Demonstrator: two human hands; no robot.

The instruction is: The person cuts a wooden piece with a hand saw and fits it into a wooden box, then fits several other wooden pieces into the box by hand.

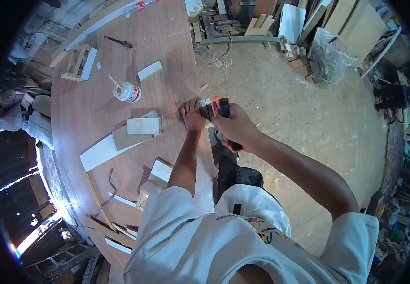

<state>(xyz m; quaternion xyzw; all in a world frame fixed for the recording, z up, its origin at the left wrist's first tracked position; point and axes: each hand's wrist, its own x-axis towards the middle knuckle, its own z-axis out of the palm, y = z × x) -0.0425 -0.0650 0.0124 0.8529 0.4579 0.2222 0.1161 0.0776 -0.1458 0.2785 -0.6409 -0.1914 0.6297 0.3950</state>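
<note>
My right hand (237, 127) is wrapped around the orange-and-black handle of a handsaw (221, 102) at the table's right edge. Only part of the saw's dark blade shows, close beside my left hand. My left hand (194, 119) presses down at the same edge, fingers bent and slightly spread, holding a small pale piece of wood (205, 102). Most of that piece is hidden under the hand and behind the saw. Left of my hands, a rectangular wood block (143, 126) rests on a long white-faced board (102, 153).
On the wooden table (162, 42) stand an open white jar (128, 92) with a stick in it, a small white block (150, 70), a slatted wooden piece (79, 63) and a dark tool (118, 42). Boards and a plastic bag (330, 57) lean beyond the floor (280, 99).
</note>
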